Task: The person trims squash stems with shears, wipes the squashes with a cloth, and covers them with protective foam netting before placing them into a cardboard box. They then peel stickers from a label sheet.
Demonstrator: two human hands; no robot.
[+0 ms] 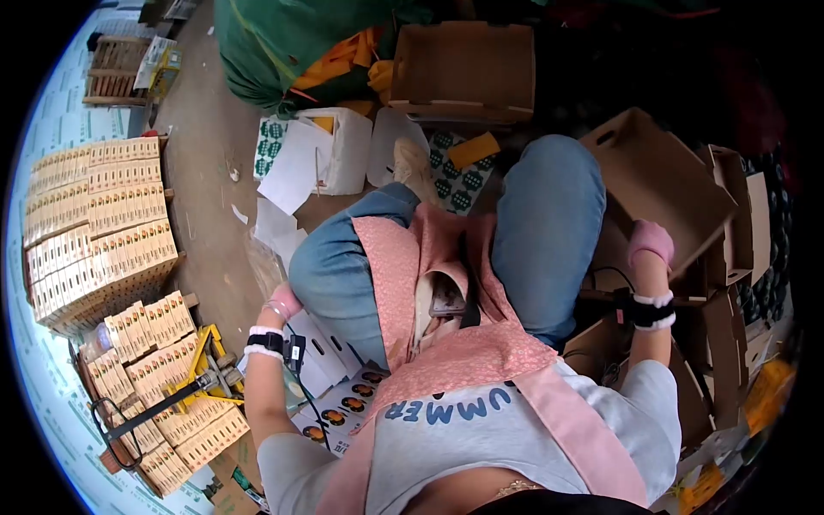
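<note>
Brown cardboard tray point(663, 183), tilted, upper right of frame; right hand point(651, 244) curled against it, hold unclear. Left hand point(286, 301) beside left knee point(322, 273), fingers hidden, openness and hold unclear. Firm two-sided grip likely steadies tray.

Tilted box point(657, 176), upper box point(463, 64): plain brown cardboard, matt, fairly smooth. Cartons point(103, 227): printed card, slight sheen. Sheet point(296, 163): white paper, smooth, matt. Sack point(266, 43): green, looks like woven plastic, creased. Jeans point(554, 232): denim, matt. Apron point(386, 249): printed cloth, soft, matt; straps point(584, 421) plain cloth. Shirt point(481, 446): matt knit. Wristband point(652, 311): black fabric, fuzzy pale edging. Pallet truck point(197, 371): yellow-painted metal. Floor point(206, 120): concrete-looking, matt, gritty. Rack point(116, 69): slatted wood, unpolished.
</note>
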